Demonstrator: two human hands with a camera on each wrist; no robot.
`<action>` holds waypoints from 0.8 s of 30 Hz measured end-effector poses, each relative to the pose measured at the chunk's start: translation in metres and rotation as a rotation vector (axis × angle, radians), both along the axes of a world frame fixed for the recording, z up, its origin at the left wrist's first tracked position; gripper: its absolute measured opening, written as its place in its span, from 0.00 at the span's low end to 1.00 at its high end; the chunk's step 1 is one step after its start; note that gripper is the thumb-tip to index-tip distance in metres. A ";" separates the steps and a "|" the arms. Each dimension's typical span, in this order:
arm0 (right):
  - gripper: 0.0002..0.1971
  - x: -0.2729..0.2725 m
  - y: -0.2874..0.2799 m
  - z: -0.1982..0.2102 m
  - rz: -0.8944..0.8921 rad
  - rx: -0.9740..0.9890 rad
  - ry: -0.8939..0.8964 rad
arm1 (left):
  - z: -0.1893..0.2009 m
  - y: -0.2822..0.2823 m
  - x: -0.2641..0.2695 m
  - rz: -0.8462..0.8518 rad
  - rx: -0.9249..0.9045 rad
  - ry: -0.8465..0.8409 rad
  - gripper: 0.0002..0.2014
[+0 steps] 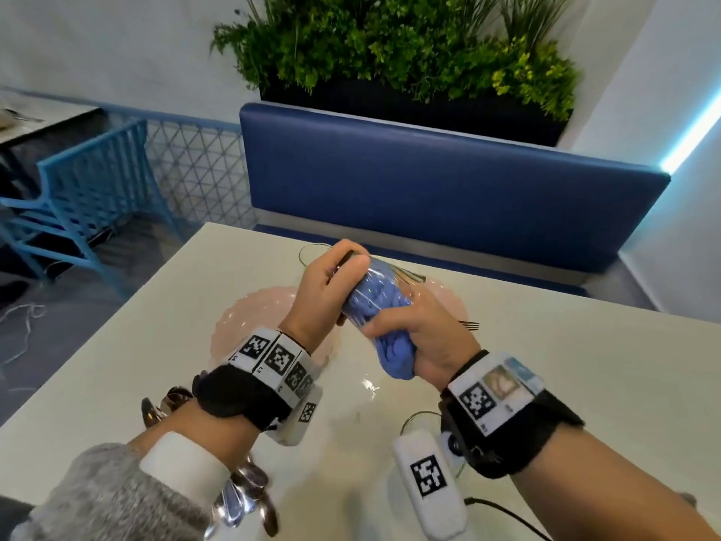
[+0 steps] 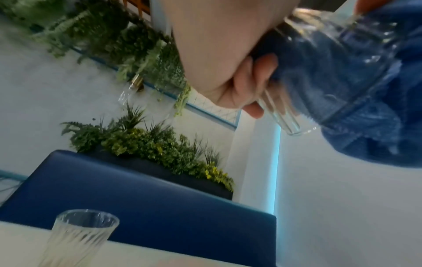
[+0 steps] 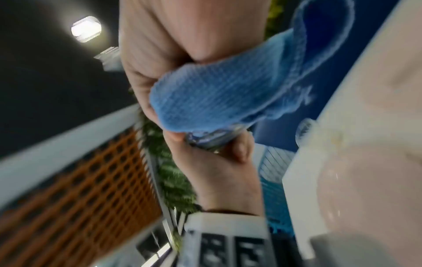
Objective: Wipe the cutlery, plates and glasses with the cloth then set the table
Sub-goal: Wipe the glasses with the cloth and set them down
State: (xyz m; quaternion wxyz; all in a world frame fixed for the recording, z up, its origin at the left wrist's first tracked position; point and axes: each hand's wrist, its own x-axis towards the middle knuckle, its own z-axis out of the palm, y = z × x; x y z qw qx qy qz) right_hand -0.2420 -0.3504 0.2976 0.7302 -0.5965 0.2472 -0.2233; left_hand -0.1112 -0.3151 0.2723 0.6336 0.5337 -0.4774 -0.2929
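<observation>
Left hand (image 1: 327, 285) wrapped around a clear glass (image 1: 384, 290) held up over the white table (image 1: 565, 384), right hand (image 1: 425, 341) squeezing a blue cloth (image 1: 392, 351) – stuffed inside the glass, pink plate (image 1: 249, 310) below, second glass (image 2: 80, 234) standing near the table's far edge, spoons (image 1: 249, 490) – near the left arm

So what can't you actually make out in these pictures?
- Cutlery, head view: the left forearm covers it; pieces can't be counted.
- Fork, head view: only the tines show past the right hand.
- Glass, right wrist view: blurred, mostly behind the cloth and left hand.
</observation>
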 end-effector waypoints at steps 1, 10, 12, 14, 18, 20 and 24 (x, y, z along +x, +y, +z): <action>0.17 0.002 0.001 -0.002 -0.011 0.053 -0.011 | -0.004 0.002 0.001 -0.010 0.009 -0.018 0.15; 0.09 -0.008 -0.009 -0.007 0.164 -0.435 0.317 | -0.017 0.007 -0.005 -0.019 0.412 0.346 0.20; 0.13 -0.015 -0.023 -0.002 0.133 -0.517 0.383 | -0.015 0.010 -0.002 -0.217 0.465 0.260 0.22; 0.25 -0.024 -0.031 0.003 0.113 -0.589 0.421 | -0.006 0.011 -0.001 -0.480 0.523 0.257 0.21; 0.18 -0.031 -0.036 0.007 -0.078 -0.480 0.188 | 0.011 0.001 -0.023 -0.655 0.487 0.427 0.20; 0.10 -0.026 -0.033 0.003 -0.337 -0.475 0.015 | 0.013 -0.007 -0.033 -0.562 0.423 0.509 0.17; 0.10 -0.018 -0.018 -0.015 -0.700 -0.784 0.004 | 0.008 -0.025 -0.056 -0.227 0.217 0.544 0.28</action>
